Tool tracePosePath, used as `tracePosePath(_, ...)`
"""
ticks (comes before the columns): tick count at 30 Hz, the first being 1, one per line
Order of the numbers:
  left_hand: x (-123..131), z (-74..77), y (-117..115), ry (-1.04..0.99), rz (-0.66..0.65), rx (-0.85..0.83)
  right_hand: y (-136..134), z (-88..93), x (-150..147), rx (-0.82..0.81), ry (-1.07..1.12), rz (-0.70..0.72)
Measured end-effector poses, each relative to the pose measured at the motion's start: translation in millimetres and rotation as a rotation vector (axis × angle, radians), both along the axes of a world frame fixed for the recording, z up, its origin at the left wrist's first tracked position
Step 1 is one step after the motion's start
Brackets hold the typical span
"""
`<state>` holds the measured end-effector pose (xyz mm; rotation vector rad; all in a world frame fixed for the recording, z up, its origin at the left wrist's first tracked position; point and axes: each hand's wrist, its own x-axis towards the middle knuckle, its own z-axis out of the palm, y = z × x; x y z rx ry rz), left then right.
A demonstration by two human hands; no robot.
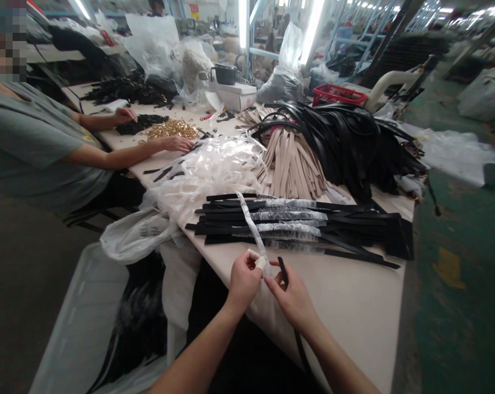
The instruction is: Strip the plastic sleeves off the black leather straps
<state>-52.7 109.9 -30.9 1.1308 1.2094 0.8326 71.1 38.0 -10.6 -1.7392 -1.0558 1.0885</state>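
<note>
Fingers of my left hand [245,278] pinch the near end of a plastic strip [251,224], which lies across the strap pile [223,221]; my right hand [293,294], loosely curled, holds a black strap [282,270] close beside it. Tugged askew, the thin plastic strip could crease or tear.

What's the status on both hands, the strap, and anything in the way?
Left hand: pinching plastic strip. Right hand: holding black strap. Strap pile just beyond; nothing between hands.
</note>
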Motion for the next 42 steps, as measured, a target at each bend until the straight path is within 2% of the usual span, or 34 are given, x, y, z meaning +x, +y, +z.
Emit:
tracePosePath(3,1,5.3,-1,0.106,-0.068,0.076,0,5.8,-2,0.002,-0.191,-0.013)
tracePosePath(7,0,14.4,-2,0.209,-0.182,0.125,2,3.5,-2,0.072,-0.297,0.013)
tracePosePath(12,-2,25.7,-1,0.314,-0.243,0.236,2,0.9,-3,0.104,-0.366,-0.068)
tracePosePath(17,-5,23.4,3,0.366,-0.293,0.246,4,3.0,-6,0.141,-0.413,-0.024)
tracePosePath(22,-9,15.3,6,0.240,-0.322,0.127,7,4.3,-6,0.116,-0.443,0.019)
tracePosePath(27,-6,7.1,6,-0.049,-0.277,-0.051,9,5.7,-2,0.070,-0.145,-0.047)
tracePosePath(30,-5,0.2,5,-0.166,-0.228,-0.150,9,4.3,-1,0.069,-0.063,-0.071)
tracePosePath(36,-4,-9.5,13,-0.305,-0.073,-0.254,6,1.8,-5,0.099,-0.228,-0.065)
tracePosePath(42,-3,-12.1,20,-0.274,-0.070,-0.308,4,0.3,-5,0.076,-0.206,-0.039)
